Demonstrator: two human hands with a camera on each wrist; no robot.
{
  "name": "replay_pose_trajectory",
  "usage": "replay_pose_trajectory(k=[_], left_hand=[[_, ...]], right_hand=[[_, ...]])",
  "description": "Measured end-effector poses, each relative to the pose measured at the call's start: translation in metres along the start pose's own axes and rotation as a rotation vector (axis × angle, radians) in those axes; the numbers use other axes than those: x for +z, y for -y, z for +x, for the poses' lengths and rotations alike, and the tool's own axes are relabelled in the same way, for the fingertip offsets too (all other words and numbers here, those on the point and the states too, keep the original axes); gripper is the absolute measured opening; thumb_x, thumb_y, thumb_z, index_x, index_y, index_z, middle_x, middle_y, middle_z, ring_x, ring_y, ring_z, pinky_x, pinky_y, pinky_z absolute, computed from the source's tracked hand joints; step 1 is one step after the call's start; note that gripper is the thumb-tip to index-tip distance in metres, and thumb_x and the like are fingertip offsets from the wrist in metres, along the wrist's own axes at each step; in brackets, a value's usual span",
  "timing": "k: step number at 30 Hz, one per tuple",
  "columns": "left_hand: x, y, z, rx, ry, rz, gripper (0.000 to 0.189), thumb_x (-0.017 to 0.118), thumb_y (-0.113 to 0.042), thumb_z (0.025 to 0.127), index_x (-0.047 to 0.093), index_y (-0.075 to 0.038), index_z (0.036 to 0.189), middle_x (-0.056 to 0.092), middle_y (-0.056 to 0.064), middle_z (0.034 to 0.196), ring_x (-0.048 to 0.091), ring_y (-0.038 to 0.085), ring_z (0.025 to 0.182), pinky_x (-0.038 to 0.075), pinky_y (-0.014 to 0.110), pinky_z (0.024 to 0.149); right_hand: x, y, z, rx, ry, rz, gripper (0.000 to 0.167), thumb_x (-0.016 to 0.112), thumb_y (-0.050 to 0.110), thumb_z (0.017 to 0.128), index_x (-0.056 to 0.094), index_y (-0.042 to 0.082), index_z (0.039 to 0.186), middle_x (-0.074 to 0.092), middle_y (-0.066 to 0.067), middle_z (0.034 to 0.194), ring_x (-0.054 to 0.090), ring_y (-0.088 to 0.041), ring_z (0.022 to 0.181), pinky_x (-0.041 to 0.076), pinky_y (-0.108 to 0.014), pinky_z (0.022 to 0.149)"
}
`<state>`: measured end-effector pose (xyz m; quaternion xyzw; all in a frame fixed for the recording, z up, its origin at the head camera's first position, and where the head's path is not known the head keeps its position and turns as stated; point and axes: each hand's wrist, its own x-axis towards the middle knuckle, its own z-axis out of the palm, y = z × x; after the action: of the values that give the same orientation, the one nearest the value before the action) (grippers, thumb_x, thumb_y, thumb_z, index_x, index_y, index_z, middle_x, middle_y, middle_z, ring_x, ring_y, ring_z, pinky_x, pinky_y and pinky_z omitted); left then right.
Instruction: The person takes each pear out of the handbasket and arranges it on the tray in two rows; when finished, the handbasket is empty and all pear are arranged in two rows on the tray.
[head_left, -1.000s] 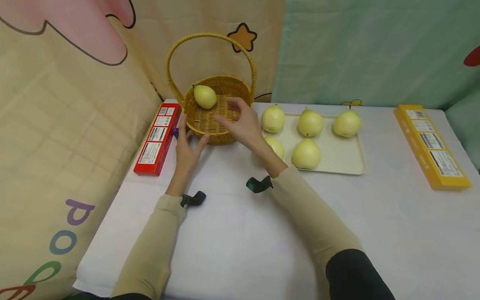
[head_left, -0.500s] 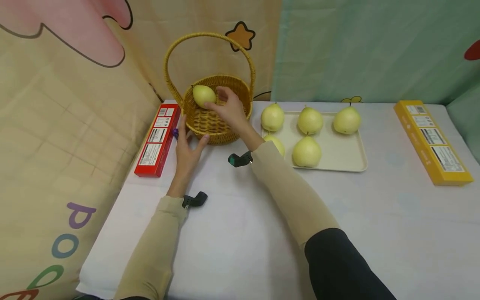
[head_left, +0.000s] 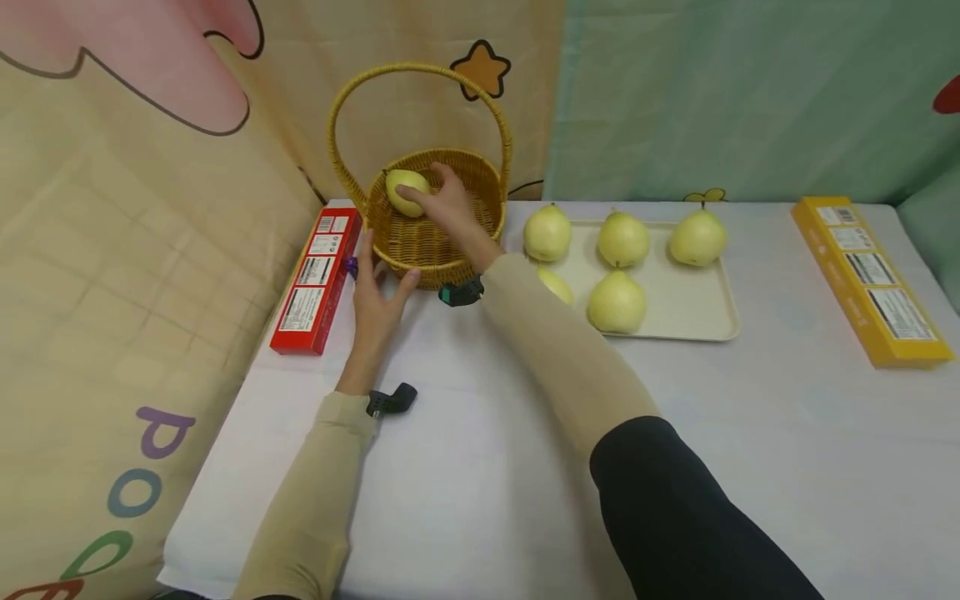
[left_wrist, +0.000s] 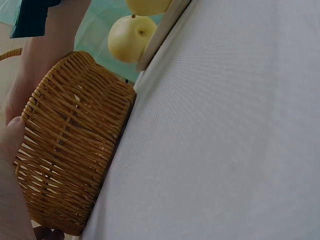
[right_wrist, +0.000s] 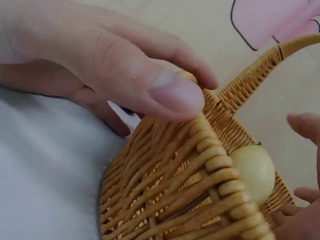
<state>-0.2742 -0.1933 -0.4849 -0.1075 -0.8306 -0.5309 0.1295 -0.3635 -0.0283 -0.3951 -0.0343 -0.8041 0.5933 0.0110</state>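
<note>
A yellow wicker basket point(head_left: 431, 271) with a tall handle stands at the back of the table. One yellow-green pear point(head_left: 405, 192) lies inside, at its left wall. My left hand point(head_left: 375, 308) holds the basket's front left side, thumb at the rim; the left wrist view shows its thumb point(left_wrist: 11, 140) there. My right hand point(head_left: 453, 212) reaches into the basket, thumb and fingers spread beside the pear. A gap shows between pear point(right_wrist: 254, 172) and right hand point(right_wrist: 305, 215) in the right wrist view.
Right of the basket a cream tray point(head_left: 686, 308) bears several pears point(head_left: 617, 302); my right sleeve partly covers one. A red box point(head_left: 315, 287) lies left of the basket, a yellow box point(head_left: 873, 283) at the far right. Curtains rise behind the table.
My right hand has moved left and farther into the basket, up to the pear. The left hand stays on the basket, which has not visibly moved.
</note>
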Motion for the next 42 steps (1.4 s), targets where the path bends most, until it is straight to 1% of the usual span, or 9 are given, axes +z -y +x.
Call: replay_pose_trajectory(k=[3,6,11,19,23,28,32,35,42], left_hand=[[-0.005,-0.004,-0.005,-0.008,-0.026,-0.013,0.091,0.072,-0.036,0.100,0.016,-0.030,0.170,0.022,-0.005,0.175,0.038,0.026,0.154,0.034,0.047,0.127],[-0.007,-0.013,-0.010,0.023,-0.034,-0.065,0.090,0.072,-0.023,0.099,0.017,-0.016,0.170,0.022,0.009,0.175,0.037,0.036,0.154,0.032,0.054,0.127],[-0.004,-0.021,-0.012,0.079,-0.029,-0.117,0.088,0.071,-0.011,0.098,0.018,-0.003,0.168,0.021,0.019,0.174,0.035,0.048,0.152,0.030,0.064,0.125],[-0.007,-0.005,-0.014,0.040,-0.027,-0.049,0.090,0.073,-0.030,0.100,0.018,-0.023,0.170,0.022,-0.004,0.175,0.037,0.028,0.154,0.034,0.048,0.127],[-0.009,-0.004,-0.015,0.037,-0.031,-0.046,0.092,0.073,-0.042,0.098,0.018,-0.027,0.170,0.022,-0.008,0.175,0.038,0.025,0.154,0.034,0.045,0.127],[-0.009,-0.006,-0.016,0.042,-0.036,-0.061,0.090,0.072,-0.029,0.100,0.017,-0.020,0.170,0.022,0.001,0.176,0.036,0.032,0.155,0.032,0.051,0.128],[-0.009,-0.017,-0.017,0.064,-0.041,-0.097,0.088,0.070,-0.013,0.099,0.017,-0.007,0.169,0.021,0.016,0.175,0.033,0.047,0.153,0.029,0.062,0.126],[-0.009,-0.028,-0.019,0.053,-0.029,-0.103,0.088,0.072,-0.016,0.099,0.018,-0.004,0.168,0.021,0.018,0.174,0.033,0.048,0.153,0.029,0.062,0.126],[0.004,-0.003,-0.013,0.013,-0.008,-0.022,0.092,0.073,-0.035,0.099,0.015,-0.032,0.170,0.023,-0.007,0.175,0.038,0.026,0.154,0.035,0.048,0.126]], right_hand=[[0.010,0.002,0.004,-0.020,0.039,-0.034,0.091,0.075,0.050,0.094,0.030,0.018,0.167,0.038,-0.004,0.169,0.045,-0.021,0.148,0.046,-0.032,0.117],[0.018,0.002,0.007,-0.030,0.064,-0.056,0.092,0.076,0.048,0.094,0.029,0.017,0.167,0.041,-0.006,0.166,0.053,-0.021,0.138,0.052,-0.030,0.106],[0.020,-0.002,0.013,-0.049,0.073,-0.099,0.090,0.076,0.041,0.095,0.029,0.016,0.167,0.047,-0.008,0.161,0.057,-0.023,0.133,0.053,-0.032,0.102],[0.024,-0.004,0.014,-0.112,0.134,-0.143,0.082,0.077,0.028,0.096,0.035,0.012,0.164,0.049,-0.012,0.160,0.056,-0.027,0.134,0.051,-0.035,0.105],[0.028,-0.003,0.016,-0.152,0.150,-0.213,0.078,0.079,0.024,0.094,0.041,0.011,0.161,0.052,-0.010,0.158,0.056,-0.026,0.133,0.050,-0.034,0.107],[0.029,-0.004,0.016,-0.189,0.184,-0.349,0.078,0.082,0.022,0.093,0.044,0.012,0.160,0.053,-0.008,0.158,0.054,-0.025,0.139,0.040,-0.036,0.119],[0.028,-0.004,0.017,-0.194,0.209,-0.352,0.082,0.083,0.018,0.090,0.042,0.011,0.161,0.052,-0.010,0.158,0.052,-0.028,0.141,0.039,-0.040,0.121],[0.026,-0.006,0.017,-0.187,0.208,-0.353,0.082,0.085,0.017,0.089,0.043,0.010,0.159,0.054,-0.010,0.157,0.053,-0.029,0.139,0.042,-0.040,0.118],[0.010,-0.011,0.015,-0.195,0.203,-0.374,0.076,0.087,0.027,0.085,0.054,0.007,0.150,0.062,-0.013,0.146,0.057,-0.029,0.129,0.050,-0.038,0.107]])
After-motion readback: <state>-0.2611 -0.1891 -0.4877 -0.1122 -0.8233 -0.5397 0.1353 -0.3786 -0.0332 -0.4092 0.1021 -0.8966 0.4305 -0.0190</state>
